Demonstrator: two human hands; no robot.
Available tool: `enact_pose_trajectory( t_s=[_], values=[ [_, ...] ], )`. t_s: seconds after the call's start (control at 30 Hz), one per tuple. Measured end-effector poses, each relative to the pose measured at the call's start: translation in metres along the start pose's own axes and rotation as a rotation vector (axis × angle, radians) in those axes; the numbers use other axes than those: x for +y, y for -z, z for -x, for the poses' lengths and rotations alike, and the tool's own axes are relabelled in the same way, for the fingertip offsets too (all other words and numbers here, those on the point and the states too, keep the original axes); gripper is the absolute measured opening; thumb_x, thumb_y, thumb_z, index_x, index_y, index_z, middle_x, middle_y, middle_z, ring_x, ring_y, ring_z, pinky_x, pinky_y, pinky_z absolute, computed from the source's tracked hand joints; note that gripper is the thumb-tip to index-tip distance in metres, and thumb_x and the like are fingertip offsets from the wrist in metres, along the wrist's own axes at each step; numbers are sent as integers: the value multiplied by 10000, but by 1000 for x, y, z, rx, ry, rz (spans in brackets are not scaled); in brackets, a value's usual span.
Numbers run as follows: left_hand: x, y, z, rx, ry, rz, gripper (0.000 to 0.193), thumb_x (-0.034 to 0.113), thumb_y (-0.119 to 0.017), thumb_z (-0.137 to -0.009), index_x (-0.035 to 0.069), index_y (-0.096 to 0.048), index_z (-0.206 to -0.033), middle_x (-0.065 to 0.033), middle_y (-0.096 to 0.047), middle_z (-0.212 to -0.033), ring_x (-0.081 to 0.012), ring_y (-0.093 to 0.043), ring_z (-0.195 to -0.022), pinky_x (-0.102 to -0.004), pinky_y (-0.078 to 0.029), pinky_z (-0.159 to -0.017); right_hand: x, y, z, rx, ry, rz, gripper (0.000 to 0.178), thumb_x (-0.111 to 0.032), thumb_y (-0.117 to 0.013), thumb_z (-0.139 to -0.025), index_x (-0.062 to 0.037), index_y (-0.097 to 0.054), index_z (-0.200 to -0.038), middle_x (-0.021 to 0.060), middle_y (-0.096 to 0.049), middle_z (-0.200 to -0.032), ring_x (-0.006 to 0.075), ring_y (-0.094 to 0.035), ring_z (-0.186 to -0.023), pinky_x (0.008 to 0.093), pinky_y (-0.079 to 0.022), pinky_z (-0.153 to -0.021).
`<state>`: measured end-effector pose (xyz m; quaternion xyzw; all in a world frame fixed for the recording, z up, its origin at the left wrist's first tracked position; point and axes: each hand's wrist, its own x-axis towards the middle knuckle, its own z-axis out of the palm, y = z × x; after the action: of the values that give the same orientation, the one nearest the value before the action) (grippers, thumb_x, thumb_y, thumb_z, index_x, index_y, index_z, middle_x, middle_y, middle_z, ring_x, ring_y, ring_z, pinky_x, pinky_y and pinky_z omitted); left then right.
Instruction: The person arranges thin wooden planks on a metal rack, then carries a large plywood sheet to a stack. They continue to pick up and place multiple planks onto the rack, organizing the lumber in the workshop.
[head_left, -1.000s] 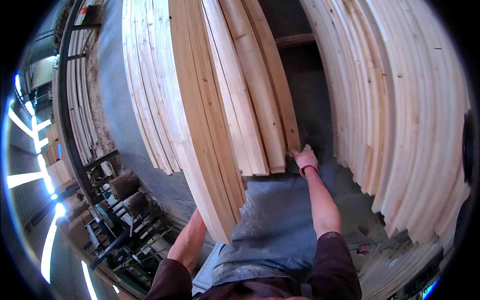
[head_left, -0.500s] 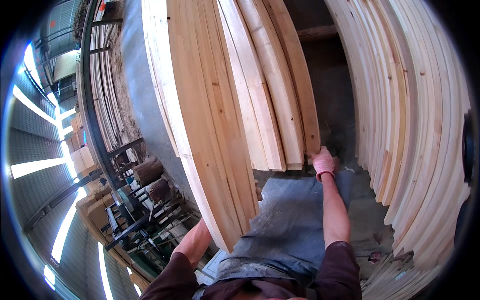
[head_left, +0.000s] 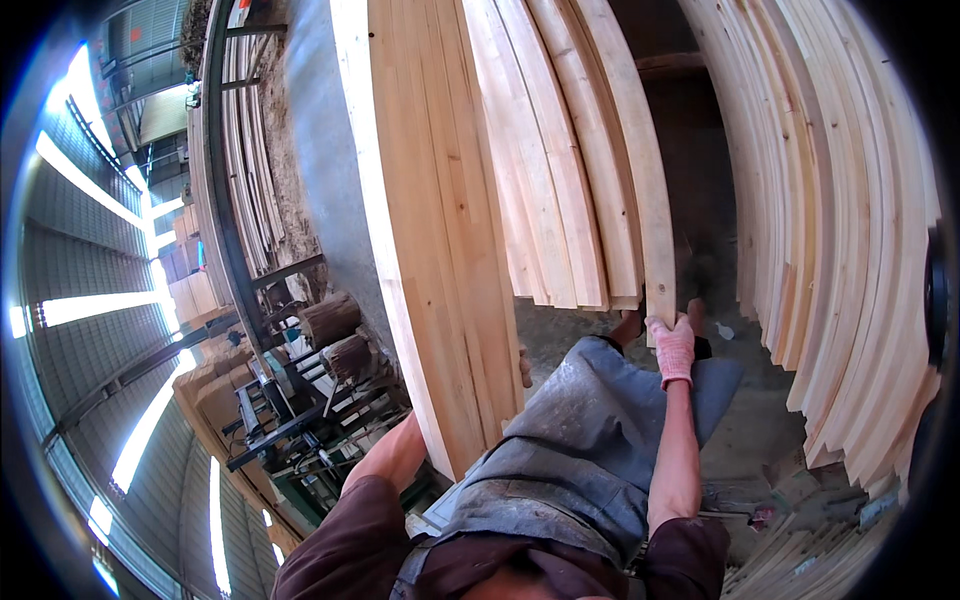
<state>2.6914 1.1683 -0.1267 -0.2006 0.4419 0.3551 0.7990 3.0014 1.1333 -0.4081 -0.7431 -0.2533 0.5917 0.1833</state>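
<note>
A bundle of long, pale wooden boards (head_left: 440,250) lies along my left arm, its near end close to my waist. My left hand (head_left: 525,368) is mostly hidden under the bundle; only its fingertips show, curled round the right edge. My right hand (head_left: 672,350), in a pinkish knitted glove, grips the near end of a single narrow board (head_left: 640,150). That board runs along the right side of a stack of boards (head_left: 545,170), and its end sticks out nearer to me than theirs. A grey-blue apron (head_left: 580,440) hangs below my hands.
A tall stack of long boards (head_left: 810,220) stands on the right. At the left are a dark metal rail frame (head_left: 235,200), round logs (head_left: 330,320) and machinery (head_left: 285,410). Thin wood strips (head_left: 810,560) lie at the lower right.
My right hand has drawn the single board toward me and a little right, so its end now projects past the stack. My left hand keeps its hold on the bundle. The view has shifted slightly.
</note>
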Motion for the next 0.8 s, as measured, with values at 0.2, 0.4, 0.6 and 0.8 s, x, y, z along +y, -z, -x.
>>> enact_pose_trajectory(
  t_s=[0.2, 0.4, 0.6, 0.8],
  values=[
    [-2, -3, 14, -46, -17, -19, 631, 435, -567, -1017, -79, -562, -1383, -235, -660, -1216, -421, -626, -1185, -547, -485, -1094, -32, 20, 31, -13, -84, -124, 501, -322, -832, -838, 35, -635, -1128, 148, -738, -941, 237, -707, -801, 359, -563, -740],
    [-1, -9, 18, -71, -9, -26, 628, 431, -567, -1017, -78, -561, -1386, -234, -661, -1216, -417, -625, -1187, -545, -481, -1099, -50, 42, 37, 63, -4, 25, 464, -310, -814, -854, 36, -650, -1116, 153, -740, -946, 247, -702, -788, 370, -558, -737],
    [-1, -11, 14, -90, -8, -18, 625, 426, -567, -1018, -76, -559, -1389, -233, -661, -1217, -414, -624, -1189, -543, -476, -1104, -54, 49, 39, 36, -34, -3, 470, -323, -812, -853, 30, -646, -1115, 156, -737, -931, 252, -701, -798, 372, -556, -734],
    [1, -9, 7, -86, 2, 0, 621, 422, -566, -1019, -75, -558, -1392, -231, -662, -1218, -411, -623, -1190, -541, -472, -1109, -56, 46, 38, 48, -1, 43, 453, -321, -800, -869, 22, -636, -1118, 149, -727, -909, 254, -691, -780, 374, -549, -720]
  ],
)
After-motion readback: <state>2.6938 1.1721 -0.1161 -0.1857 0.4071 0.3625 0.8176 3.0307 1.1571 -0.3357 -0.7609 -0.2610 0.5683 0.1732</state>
